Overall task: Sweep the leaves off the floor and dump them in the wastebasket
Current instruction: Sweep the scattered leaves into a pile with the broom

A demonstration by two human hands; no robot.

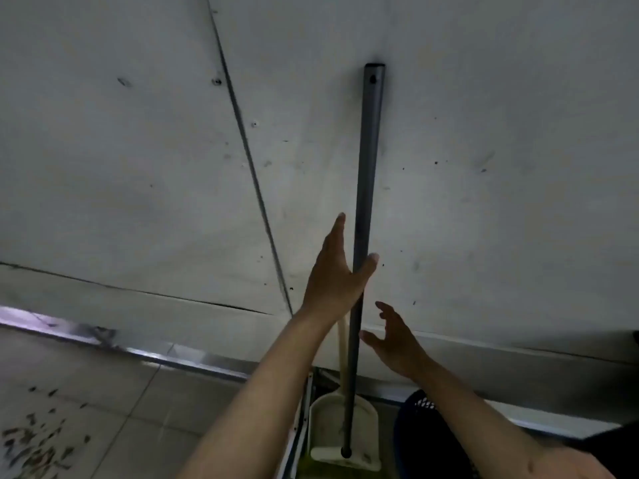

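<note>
Against the wall (pixel 484 98) the broom handle (pixel 369 160), stiff, light and smooth, is loosely cupped mid-length by the left hand (pixel 333 274), not yet gripped, while the open right hand (pixel 394 338) nears below it.

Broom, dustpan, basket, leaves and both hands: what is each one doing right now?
broom handle: upright, leaning on the wall
left hand: open, thumb and palm around the handle, not clamped
right hand: open, beside the handle, apart from it
dustpan: standing against the wall, behind the handle
wastebasket: on the floor, right of the dustpan
leaves: scattered on the floor, unswept
</note>
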